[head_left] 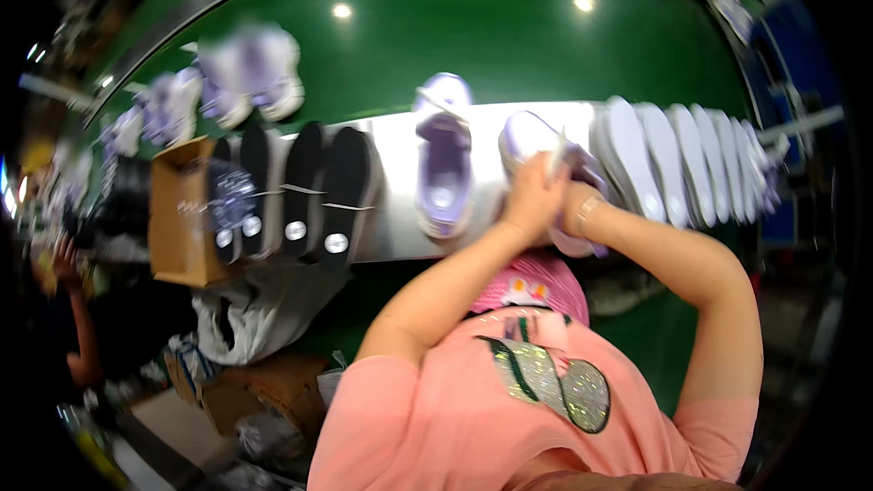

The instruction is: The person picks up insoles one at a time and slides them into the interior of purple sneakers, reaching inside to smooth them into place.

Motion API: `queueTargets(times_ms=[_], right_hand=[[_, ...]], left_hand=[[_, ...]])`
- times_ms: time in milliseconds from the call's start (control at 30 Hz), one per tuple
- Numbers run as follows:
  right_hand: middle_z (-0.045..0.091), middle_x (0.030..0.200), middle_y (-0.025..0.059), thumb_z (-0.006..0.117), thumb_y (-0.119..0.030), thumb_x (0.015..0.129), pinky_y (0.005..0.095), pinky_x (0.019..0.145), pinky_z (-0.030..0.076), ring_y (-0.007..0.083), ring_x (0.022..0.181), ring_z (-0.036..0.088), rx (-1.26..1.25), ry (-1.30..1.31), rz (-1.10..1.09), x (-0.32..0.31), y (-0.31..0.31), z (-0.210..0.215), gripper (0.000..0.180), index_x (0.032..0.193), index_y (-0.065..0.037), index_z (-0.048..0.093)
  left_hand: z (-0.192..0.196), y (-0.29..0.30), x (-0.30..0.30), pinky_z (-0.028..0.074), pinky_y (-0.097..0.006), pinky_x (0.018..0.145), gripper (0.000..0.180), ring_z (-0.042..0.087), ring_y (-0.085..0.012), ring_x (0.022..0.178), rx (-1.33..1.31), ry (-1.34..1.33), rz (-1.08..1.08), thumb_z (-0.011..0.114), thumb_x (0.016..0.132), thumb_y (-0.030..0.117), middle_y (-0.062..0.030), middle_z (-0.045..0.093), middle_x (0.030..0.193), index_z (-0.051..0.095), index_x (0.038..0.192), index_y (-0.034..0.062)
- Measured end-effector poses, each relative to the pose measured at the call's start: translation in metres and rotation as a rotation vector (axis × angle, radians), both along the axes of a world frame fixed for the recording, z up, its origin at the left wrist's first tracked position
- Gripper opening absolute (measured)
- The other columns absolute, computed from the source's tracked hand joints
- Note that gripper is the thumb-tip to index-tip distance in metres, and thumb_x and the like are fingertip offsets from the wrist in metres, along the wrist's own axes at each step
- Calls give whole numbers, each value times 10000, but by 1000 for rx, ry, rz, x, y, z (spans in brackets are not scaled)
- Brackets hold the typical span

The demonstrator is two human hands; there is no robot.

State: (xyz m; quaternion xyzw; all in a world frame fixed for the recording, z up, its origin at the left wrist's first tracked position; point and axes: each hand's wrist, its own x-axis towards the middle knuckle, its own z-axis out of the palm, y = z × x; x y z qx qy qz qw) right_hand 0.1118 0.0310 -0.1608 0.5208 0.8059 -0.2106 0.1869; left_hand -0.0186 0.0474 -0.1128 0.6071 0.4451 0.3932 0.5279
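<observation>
A lavender-and-white shoe [525, 134] lies on the pale metal strip before me, with both hands over its middle and opening. My left hand [535, 193] is closed, and a thin white strip [557, 153] sticks up from its fingers; its kind is too blurred to tell. Close beside it, my right hand [582, 204] reaches to the shoe's opening, its fingers mostly hidden. To the left stands the matching shoe [444, 168], toe pointing away, with a strap or lace across its front. Neither hand touches that one.
White soles or insoles [627, 155] stand in a row at right. Black ones [348, 182], some tied, line the left beside a cardboard box [173, 241] with clear plastic. More lavender shoes [245, 77] sit on the green table [455, 9]. Another person's hand [65, 261] shows far left.
</observation>
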Motion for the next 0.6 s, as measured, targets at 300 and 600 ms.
queueTargets(times_ms=[300, 600], right_hand=[[606, 829, 206, 439, -223, 761, 387, 701, 457, 321, 769, 598, -178, 37, -384, -7, 8, 79, 285, 836, -22, 626], [602, 782, 190, 472, -132, 747, 350, 674, 460, 308, 737, 591, -234, 402, -432, 11, 5, 105, 230, 888, 12, 583]], left_hand=[[-23, 13, 22, 421, -297, 741, 244, 544, -203, 829, 75, -60, -77, 511, 827, 194, -115, 576, 894, 538, 959, -10], [-32, 9, 6, 393, -253, 761, 246, 501, -142, 842, 23, -149, -57, 505, 849, 190, -65, 554, 910, 508, 1010, 5]])
